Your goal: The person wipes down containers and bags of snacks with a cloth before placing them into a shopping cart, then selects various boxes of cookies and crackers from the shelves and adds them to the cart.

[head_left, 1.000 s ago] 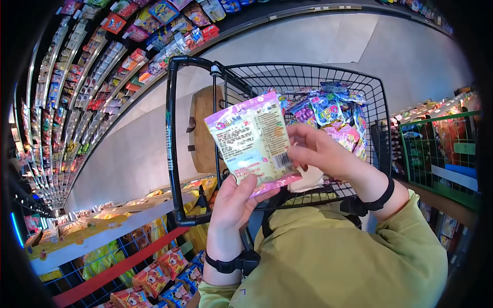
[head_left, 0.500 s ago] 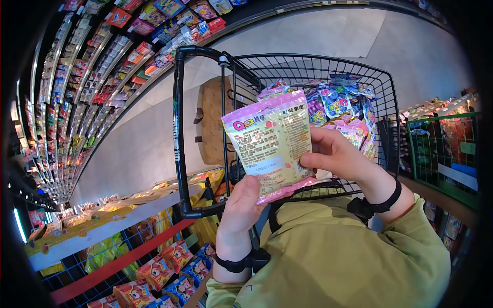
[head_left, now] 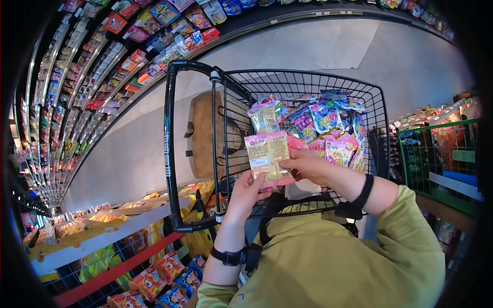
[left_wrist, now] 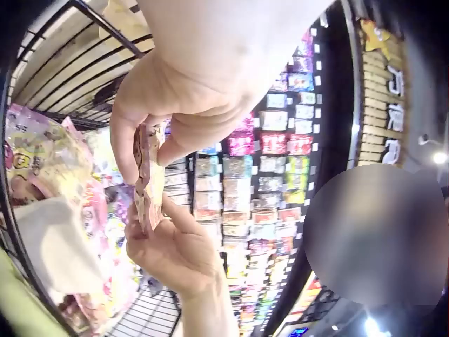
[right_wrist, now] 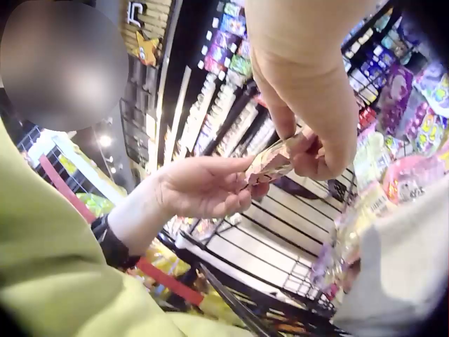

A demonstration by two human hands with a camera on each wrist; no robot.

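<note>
A pink-and-cream gummy candy packet [head_left: 268, 156] is held over the near side of the shopping cart [head_left: 170, 149], its printed back facing up. My left hand [head_left: 243, 194] pinches its lower left corner, thumb on the printed face. On the right edge, my right hand [head_left: 309, 167] grips it between thumb and fingers. Edge-on in the left wrist view, the packet [left_wrist: 145, 179] looks thin between both hands. The right wrist view shows the packet's pink edge [right_wrist: 270, 167]. A similar pale packet [head_left: 264, 119] lies in the cart just beyond it.
Blue and purple candy bags [head_left: 327, 118] and pink ones [head_left: 339, 150] are heaped in the cart. A white cloth-like item [right_wrist: 400, 260] lies near its close side. Beyond the handle is a brown bag [head_left: 205, 136]. Stocked shelves [head_left: 97, 77] and snack bins [head_left: 154, 277] flank the cart.
Both hands have lowered the packet away from the head camera, so it appears smaller. The similar packet in the cart has come into sight behind it. Both hands keep their hold.
</note>
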